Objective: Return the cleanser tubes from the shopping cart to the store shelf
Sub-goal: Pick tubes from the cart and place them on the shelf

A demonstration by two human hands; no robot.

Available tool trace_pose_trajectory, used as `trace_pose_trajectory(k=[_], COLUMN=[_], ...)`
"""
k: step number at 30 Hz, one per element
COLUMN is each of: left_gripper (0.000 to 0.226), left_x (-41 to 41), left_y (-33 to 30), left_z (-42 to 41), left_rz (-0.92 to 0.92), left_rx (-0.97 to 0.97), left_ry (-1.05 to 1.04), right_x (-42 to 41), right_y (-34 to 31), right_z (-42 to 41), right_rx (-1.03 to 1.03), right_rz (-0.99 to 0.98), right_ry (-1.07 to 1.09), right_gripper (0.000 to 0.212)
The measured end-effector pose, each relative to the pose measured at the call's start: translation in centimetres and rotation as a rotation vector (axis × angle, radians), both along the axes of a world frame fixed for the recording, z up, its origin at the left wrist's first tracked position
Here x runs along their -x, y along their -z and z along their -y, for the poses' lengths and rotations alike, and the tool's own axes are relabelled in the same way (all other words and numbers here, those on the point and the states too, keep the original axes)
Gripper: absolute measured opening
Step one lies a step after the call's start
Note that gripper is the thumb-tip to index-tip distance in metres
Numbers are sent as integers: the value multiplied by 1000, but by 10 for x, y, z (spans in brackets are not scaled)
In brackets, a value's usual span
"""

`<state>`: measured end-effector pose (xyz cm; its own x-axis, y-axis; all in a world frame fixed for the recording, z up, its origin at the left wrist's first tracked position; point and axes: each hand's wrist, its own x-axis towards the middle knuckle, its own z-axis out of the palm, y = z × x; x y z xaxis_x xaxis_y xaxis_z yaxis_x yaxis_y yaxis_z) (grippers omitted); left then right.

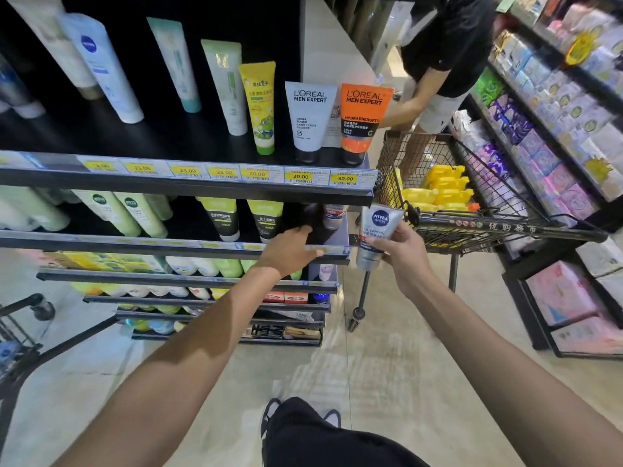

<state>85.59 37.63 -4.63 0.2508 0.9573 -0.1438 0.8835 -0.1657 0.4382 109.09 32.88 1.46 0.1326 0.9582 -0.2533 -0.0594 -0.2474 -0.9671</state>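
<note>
My right hand (403, 254) grips a silver Nivea Men cleanser tube (376, 235), cap down, just right of the store shelf's end and in front of the shopping cart (488, 227). My left hand (288, 251) is empty with fingers spread, reaching at the front rail of the second shelf (168, 242), near a dark gap beside a small grey tube (333, 215). On the top shelf (202, 183) stand several tubes, among them a white L'Oreal tube (308, 119) and an orange one (362, 121).
The wire cart holds yellow packs (438, 190). Another person (438, 62) in a black shirt bends over the cart's far end. A shelf of packaged goods (546, 129) lines the right side. Part of a second cart (20, 332) shows at the left edge.
</note>
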Motion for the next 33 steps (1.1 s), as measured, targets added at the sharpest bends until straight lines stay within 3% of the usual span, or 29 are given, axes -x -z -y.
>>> trace_pose_trajectory(k=[5,11,19,24,33], left_gripper=[49,29,22,18,10], left_x=[15,17,17,16,15], left_y=[11,14,21,23,20], left_z=[10,7,6,6,8], left_rz=[-162,-160,-181,-177,-149], left_rx=[-40,-76,-99,-122,-117], left_ry=[87,80,59,51,27], right_x=[13,30,45,47,41], right_y=[9,17,26,42,50], right_z=[-18,-36,-56,-62,-73], right_rx=[-36,-37,-32,3,28], right_rz=[85,147,207,343,339], right_ry=[22,40,-23,-116,-134], right_gripper=[41,37,38,42,38])
